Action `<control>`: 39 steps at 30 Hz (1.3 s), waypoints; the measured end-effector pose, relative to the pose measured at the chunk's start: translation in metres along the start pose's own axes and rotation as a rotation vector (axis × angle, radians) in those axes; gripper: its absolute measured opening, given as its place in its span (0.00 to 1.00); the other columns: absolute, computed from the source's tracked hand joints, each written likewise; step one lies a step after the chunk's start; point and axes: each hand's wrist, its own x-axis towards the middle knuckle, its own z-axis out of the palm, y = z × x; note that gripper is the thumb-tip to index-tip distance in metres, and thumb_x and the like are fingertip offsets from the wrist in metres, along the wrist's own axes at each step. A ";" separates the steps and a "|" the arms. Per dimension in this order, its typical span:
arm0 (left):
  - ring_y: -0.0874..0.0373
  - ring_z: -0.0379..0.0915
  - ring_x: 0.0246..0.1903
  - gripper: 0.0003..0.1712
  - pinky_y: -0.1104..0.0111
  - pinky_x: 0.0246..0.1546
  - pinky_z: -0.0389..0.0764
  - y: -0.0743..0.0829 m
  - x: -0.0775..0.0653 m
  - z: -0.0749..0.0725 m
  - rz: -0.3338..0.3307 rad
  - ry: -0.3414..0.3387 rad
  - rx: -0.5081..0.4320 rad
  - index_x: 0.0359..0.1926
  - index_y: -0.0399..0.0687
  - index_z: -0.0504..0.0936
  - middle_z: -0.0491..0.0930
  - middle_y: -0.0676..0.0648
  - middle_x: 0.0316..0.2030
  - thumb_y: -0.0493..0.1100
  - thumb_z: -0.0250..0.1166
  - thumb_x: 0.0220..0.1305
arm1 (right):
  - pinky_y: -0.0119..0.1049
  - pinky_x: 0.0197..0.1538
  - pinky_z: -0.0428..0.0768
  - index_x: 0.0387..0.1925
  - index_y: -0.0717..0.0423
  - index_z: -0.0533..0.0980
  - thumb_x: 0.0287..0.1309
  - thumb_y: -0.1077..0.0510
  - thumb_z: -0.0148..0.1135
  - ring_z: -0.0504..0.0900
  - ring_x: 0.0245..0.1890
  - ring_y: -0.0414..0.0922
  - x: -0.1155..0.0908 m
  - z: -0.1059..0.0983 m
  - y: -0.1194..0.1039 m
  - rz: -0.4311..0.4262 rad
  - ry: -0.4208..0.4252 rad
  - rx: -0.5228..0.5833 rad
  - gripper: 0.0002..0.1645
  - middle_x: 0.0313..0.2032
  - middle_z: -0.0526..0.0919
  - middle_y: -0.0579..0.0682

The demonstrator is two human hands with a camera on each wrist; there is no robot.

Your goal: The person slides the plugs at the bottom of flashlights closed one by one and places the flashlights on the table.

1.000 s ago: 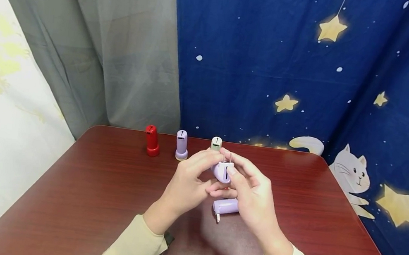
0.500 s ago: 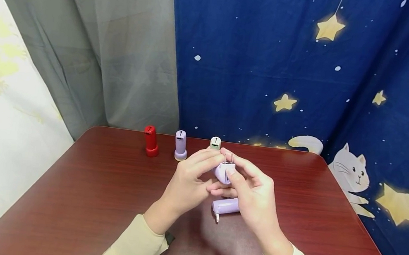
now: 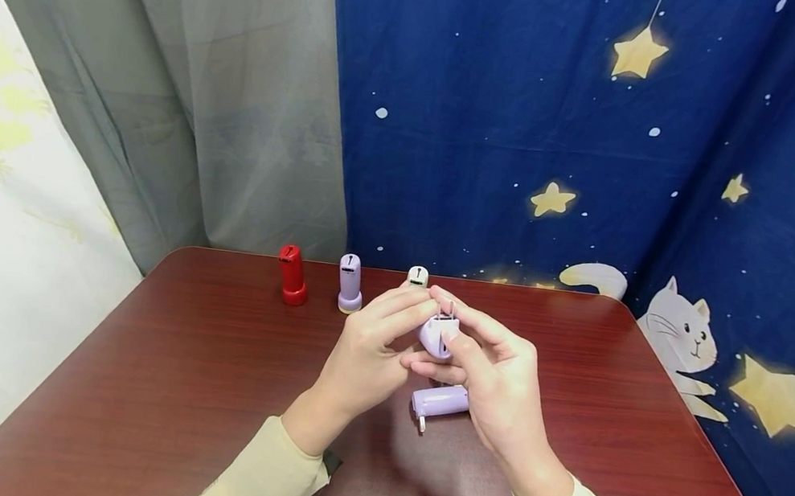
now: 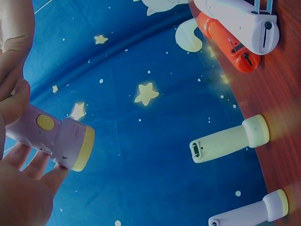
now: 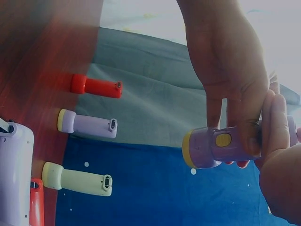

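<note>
Between both hands is a lilac flashlight [image 3: 431,340] with a yellow lens ring and yellow button, its tail turned toward the head camera. Two metal prongs [image 3: 452,309] stick out at that tail. My left hand [image 3: 364,354] holds the flashlight's body; in the left wrist view its fingers [image 4: 36,165] lie under the barrel. My right hand [image 3: 503,380] grips the tail end, its thumb on the dark slot there. Below the right hand, another lilac flashlight [image 3: 439,401] lies on the table with prongs out. An orange-red flashlight [image 4: 230,42] lies beside it in the left wrist view.
Along the back of the brown table [image 3: 224,375] stand a red flashlight [image 3: 294,279], a lilac flashlight [image 3: 350,285] and a pale green flashlight [image 3: 419,276], lens down. The left hand partly covers the green one. Grey and star-patterned blue curtains [image 3: 497,129] hang behind.
The held flashlight has shifted slightly right, and the right thumb now covers more of its slot. Both hands keep their hold. The flashlights on the table stay in place.
</note>
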 end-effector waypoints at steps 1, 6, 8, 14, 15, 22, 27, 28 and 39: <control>0.44 0.86 0.56 0.22 0.55 0.74 0.76 0.000 0.000 0.000 0.001 0.001 0.000 0.51 0.36 0.90 0.90 0.39 0.50 0.24 0.76 0.53 | 0.50 0.40 0.91 0.68 0.70 0.76 0.73 0.74 0.55 0.95 0.35 0.50 0.000 0.000 0.000 -0.001 -0.002 0.003 0.24 0.61 0.87 0.54; 0.44 0.86 0.57 0.22 0.54 0.74 0.75 0.000 0.001 0.000 0.007 0.004 -0.007 0.51 0.36 0.90 0.90 0.39 0.50 0.24 0.76 0.53 | 0.51 0.41 0.90 0.69 0.75 0.72 0.73 0.74 0.55 0.95 0.37 0.51 0.000 0.000 -0.002 0.000 -0.013 0.023 0.25 0.63 0.86 0.55; 0.44 0.85 0.57 0.22 0.54 0.74 0.75 0.001 0.002 0.000 0.011 0.005 -0.010 0.52 0.37 0.90 0.90 0.39 0.50 0.24 0.76 0.53 | 0.51 0.42 0.90 0.69 0.76 0.71 0.73 0.74 0.54 0.95 0.38 0.52 0.000 0.000 -0.003 0.011 -0.011 0.037 0.25 0.64 0.86 0.55; 0.43 0.86 0.58 0.24 0.53 0.72 0.77 0.001 0.002 0.000 -0.001 0.013 -0.005 0.53 0.36 0.90 0.90 0.38 0.51 0.24 0.77 0.52 | 0.49 0.47 0.90 0.70 0.74 0.70 0.72 0.76 0.52 0.94 0.47 0.51 0.000 -0.001 -0.007 0.051 -0.033 0.120 0.27 0.66 0.84 0.55; 0.43 0.86 0.58 0.24 0.53 0.71 0.78 0.001 0.001 0.000 -0.006 0.016 -0.004 0.53 0.35 0.90 0.90 0.38 0.52 0.25 0.77 0.51 | 0.48 0.48 0.90 0.71 0.74 0.70 0.72 0.76 0.53 0.94 0.48 0.50 -0.001 -0.001 -0.007 0.052 -0.040 0.119 0.27 0.66 0.84 0.56; 0.42 0.86 0.58 0.26 0.54 0.69 0.79 0.003 0.001 -0.001 -0.023 0.029 -0.018 0.53 0.35 0.90 0.90 0.36 0.53 0.27 0.80 0.50 | 0.48 0.49 0.90 0.72 0.77 0.66 0.73 0.74 0.54 0.95 0.42 0.50 -0.003 0.001 -0.009 0.036 -0.053 0.068 0.29 0.65 0.85 0.56; 0.41 0.86 0.58 0.26 0.56 0.69 0.80 0.003 0.000 -0.001 -0.031 0.028 -0.026 0.53 0.34 0.89 0.90 0.36 0.53 0.27 0.80 0.50 | 0.47 0.49 0.90 0.72 0.78 0.65 0.73 0.75 0.54 0.95 0.43 0.50 -0.003 0.001 -0.009 0.020 -0.065 0.059 0.29 0.66 0.83 0.57; 0.42 0.86 0.58 0.26 0.57 0.69 0.80 0.003 0.000 -0.001 -0.034 0.028 -0.028 0.53 0.34 0.89 0.90 0.36 0.53 0.26 0.80 0.50 | 0.47 0.50 0.90 0.73 0.77 0.65 0.72 0.75 0.54 0.95 0.43 0.50 -0.004 0.001 -0.009 0.024 -0.065 0.055 0.30 0.67 0.83 0.57; 0.42 0.86 0.59 0.26 0.59 0.69 0.79 0.003 0.000 -0.002 -0.046 0.025 -0.031 0.54 0.34 0.89 0.90 0.37 0.53 0.27 0.80 0.50 | 0.46 0.52 0.89 0.74 0.76 0.65 0.71 0.76 0.55 0.94 0.46 0.50 -0.005 0.001 -0.010 0.007 -0.105 0.031 0.32 0.71 0.79 0.60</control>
